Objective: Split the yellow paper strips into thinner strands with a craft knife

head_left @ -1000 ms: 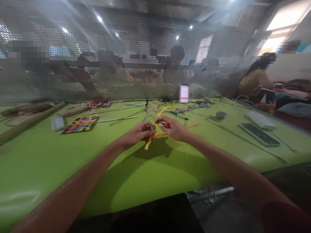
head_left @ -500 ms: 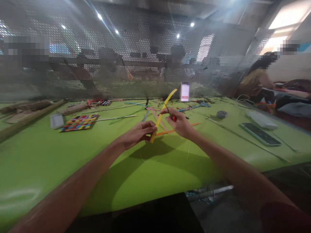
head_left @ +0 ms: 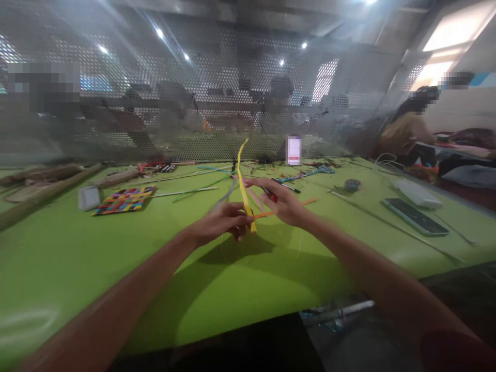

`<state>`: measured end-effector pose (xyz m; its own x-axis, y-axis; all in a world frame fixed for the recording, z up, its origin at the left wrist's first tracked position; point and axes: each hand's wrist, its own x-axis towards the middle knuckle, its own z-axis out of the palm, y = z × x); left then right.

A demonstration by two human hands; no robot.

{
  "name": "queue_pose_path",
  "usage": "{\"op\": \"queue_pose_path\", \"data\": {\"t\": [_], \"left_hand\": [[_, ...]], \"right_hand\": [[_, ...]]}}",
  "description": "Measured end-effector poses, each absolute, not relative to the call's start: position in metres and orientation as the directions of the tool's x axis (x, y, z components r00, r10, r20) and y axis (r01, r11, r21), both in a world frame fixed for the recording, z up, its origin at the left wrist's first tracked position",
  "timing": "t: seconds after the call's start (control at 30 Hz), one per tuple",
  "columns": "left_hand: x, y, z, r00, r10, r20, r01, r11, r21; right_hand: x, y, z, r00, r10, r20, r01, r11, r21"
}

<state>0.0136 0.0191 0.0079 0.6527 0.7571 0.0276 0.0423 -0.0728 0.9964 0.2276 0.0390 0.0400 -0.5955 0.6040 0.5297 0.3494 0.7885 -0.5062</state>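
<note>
Now yellow strip (head_left: 243, 186) stands upright, earlier tilted; left hand (head_left: 220, 223) grip pinches base, right hand (head_left: 284, 204) clasps red tool (head_left: 270, 194).

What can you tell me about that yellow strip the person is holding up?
The yellow strip is long, narrow and flat, like paper or thin plastic, though blur hides its surface. It stands nearly upright above the green table, with its top end curling over. The left hand pinches it near the bottom. The right hand, which also holds a small red-handled tool, has its fingertips close against it midway up.
</note>
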Motion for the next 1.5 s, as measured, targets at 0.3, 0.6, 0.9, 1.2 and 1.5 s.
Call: {"op": "queue_pose_path", "data": {"t": [0.3,0.6,0.9,1.2,1.5], "left_hand": [[0.017,0.021,0.010,0.460,0.884,0.081,0.028,-0.105,0.994],[0.013,0.026,0.010,0.383,0.914,0.135,0.020,-0.154,0.988],[0.011,0.029,0.012,0.289,0.934,0.211,-0.023,-0.214,0.977],[-0.013,0.046,0.015,0.007,0.947,0.322,-0.066,-0.321,0.945],[-0.068,-0.009,0.076,-0.005,0.932,0.362,0.209,-0.353,0.912]], "right_hand": [[0.227,0.041,0.034,-0.626,0.718,0.303,0.376,0.619,-0.689],[0.227,0.041,0.036,-0.560,0.809,0.181,0.410,0.460,-0.788],[0.231,0.045,0.036,-0.570,0.810,0.136,0.283,0.349,-0.893],[0.238,0.049,0.039,-0.557,0.821,0.123,0.239,0.301,-0.923],[0.260,0.079,0.029,-0.491,0.859,0.144,0.198,0.271,-0.942]]}}
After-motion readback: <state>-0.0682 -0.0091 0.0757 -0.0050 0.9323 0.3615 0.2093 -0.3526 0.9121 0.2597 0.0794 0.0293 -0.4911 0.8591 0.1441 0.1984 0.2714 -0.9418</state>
